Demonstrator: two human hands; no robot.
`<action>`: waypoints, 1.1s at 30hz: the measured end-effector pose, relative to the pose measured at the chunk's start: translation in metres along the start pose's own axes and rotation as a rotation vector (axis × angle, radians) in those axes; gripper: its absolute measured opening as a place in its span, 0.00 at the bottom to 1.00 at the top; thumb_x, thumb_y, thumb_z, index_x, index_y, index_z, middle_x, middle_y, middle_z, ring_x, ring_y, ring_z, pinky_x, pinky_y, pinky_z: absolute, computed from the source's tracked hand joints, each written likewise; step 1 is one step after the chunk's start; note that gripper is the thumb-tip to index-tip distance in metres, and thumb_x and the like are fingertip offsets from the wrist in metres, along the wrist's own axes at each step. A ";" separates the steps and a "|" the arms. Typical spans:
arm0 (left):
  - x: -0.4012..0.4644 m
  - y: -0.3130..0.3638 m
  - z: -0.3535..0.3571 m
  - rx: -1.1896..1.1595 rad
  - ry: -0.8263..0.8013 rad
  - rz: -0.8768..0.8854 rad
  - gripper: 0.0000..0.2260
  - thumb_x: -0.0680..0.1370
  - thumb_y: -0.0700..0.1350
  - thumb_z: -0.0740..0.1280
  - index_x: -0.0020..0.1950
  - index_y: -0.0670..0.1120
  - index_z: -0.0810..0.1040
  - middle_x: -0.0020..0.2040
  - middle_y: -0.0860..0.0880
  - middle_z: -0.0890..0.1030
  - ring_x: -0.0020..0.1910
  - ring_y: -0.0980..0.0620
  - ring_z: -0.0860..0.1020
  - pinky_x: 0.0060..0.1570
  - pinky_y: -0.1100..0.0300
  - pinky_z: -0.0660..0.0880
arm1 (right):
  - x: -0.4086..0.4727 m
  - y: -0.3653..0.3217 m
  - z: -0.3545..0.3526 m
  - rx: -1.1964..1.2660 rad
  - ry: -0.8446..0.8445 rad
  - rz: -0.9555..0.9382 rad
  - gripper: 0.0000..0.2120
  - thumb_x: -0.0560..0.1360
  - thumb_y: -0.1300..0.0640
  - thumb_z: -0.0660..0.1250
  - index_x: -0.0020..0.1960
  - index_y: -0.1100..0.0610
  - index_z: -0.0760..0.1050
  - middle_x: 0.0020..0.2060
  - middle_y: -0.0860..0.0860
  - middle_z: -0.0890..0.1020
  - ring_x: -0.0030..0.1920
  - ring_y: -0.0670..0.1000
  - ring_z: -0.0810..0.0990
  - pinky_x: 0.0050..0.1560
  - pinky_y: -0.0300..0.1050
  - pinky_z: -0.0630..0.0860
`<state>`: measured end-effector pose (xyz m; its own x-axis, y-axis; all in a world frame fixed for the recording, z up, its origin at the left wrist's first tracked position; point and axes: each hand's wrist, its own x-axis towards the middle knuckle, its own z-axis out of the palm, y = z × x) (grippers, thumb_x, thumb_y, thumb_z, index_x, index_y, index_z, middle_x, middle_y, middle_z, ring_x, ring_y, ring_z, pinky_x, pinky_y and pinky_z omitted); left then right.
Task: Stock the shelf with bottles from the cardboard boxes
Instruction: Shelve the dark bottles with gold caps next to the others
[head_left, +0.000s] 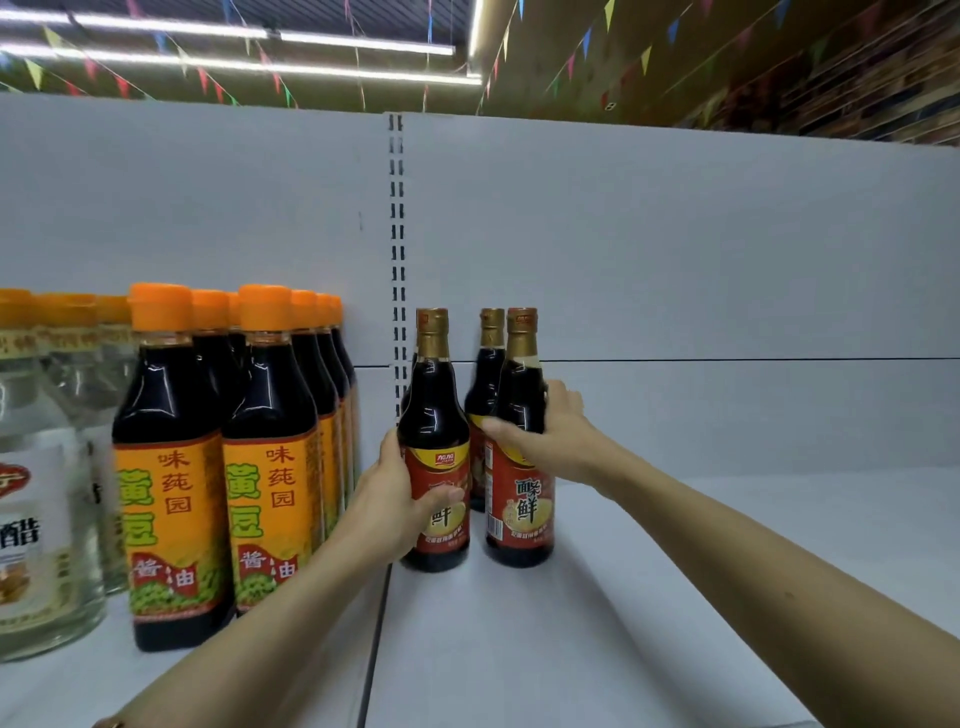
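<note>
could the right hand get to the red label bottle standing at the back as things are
Probably not directly: the right hand grips the front dark gold-capped red-label bottle, which stands right before the rear gold-capped bottle. The bare white shelf to the right leaves a way around.

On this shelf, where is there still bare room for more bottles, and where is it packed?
Bare shelf runs right of the red-label bottle that the right hand grips, and in front of both hands. A narrow gap separates it from the bottle in the left hand. Left is crowded: orange-capped bottles, clear bottles.
</note>
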<state>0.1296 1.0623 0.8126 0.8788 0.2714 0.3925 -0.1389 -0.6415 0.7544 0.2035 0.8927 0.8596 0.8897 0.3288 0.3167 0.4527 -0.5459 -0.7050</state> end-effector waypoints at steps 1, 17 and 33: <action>0.002 0.000 0.000 0.013 0.012 -0.010 0.35 0.74 0.46 0.72 0.76 0.51 0.56 0.71 0.48 0.69 0.69 0.46 0.70 0.65 0.46 0.70 | -0.003 0.003 -0.002 0.008 -0.044 0.030 0.40 0.71 0.38 0.71 0.74 0.50 0.56 0.66 0.51 0.62 0.65 0.52 0.67 0.61 0.48 0.73; 0.022 -0.007 0.005 0.047 0.013 -0.055 0.36 0.73 0.46 0.73 0.76 0.51 0.57 0.71 0.46 0.66 0.70 0.44 0.69 0.66 0.45 0.70 | 0.003 0.013 0.003 0.113 0.026 -0.042 0.31 0.71 0.51 0.75 0.70 0.56 0.67 0.65 0.53 0.74 0.62 0.54 0.76 0.55 0.48 0.76; 0.030 -0.020 0.011 0.043 0.055 -0.046 0.33 0.74 0.48 0.72 0.75 0.48 0.61 0.69 0.46 0.68 0.68 0.45 0.70 0.66 0.46 0.70 | 0.011 0.018 0.021 0.071 0.104 -0.051 0.34 0.70 0.41 0.73 0.71 0.53 0.67 0.64 0.54 0.73 0.61 0.56 0.77 0.58 0.59 0.79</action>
<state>0.1641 1.0749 0.8038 0.8570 0.3397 0.3875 -0.0783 -0.6574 0.7494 0.2204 0.9028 0.8374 0.8684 0.2708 0.4153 0.4958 -0.4736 -0.7279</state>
